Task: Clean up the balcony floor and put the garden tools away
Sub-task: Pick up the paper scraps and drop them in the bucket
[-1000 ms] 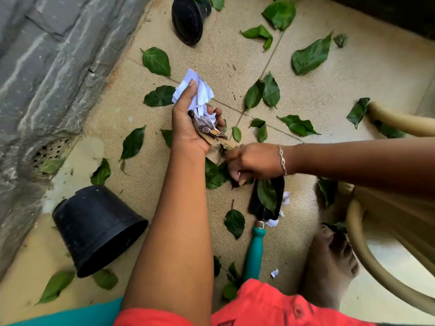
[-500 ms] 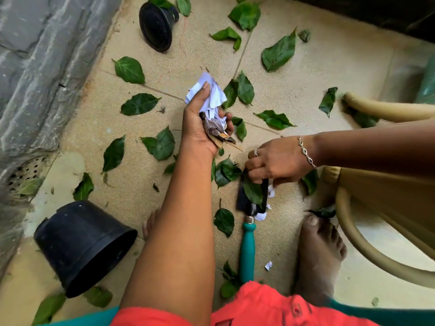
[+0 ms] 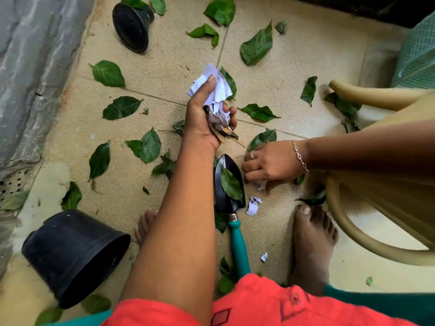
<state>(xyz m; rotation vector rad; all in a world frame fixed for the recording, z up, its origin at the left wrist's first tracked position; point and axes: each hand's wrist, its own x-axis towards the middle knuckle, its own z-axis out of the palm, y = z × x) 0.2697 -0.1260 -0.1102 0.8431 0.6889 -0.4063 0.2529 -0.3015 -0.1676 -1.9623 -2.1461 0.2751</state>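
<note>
My left hand (image 3: 200, 123) grips a wad of white paper scraps and dry leaves (image 3: 219, 90) above the tiled floor. My right hand (image 3: 270, 163) reaches down beside the trowel blade, its fingertips pinching a small white paper scrap (image 3: 261, 184). A trowel with a black blade (image 3: 224, 203) and teal handle (image 3: 239, 243) lies between my feet, with a green leaf (image 3: 231, 184) on the blade. Two more paper scraps (image 3: 253, 205) (image 3: 264, 256) lie to the right of the trowel. Several green leaves (image 3: 257, 44) are scattered over the floor.
A large black pot (image 3: 70, 252) lies tipped at lower left, a smaller one (image 3: 131, 27) at the top. Tan chair legs (image 3: 367, 236) stand at right, a green basket (image 3: 419, 57) behind them. A stone wall (image 3: 35, 67) and floor drain (image 3: 14, 182) run along the left.
My right hand has left the trowel blade and moved right and down onto a paper scrap on the floor. My left hand still holds its wad, and the blade now shows uncovered.
</note>
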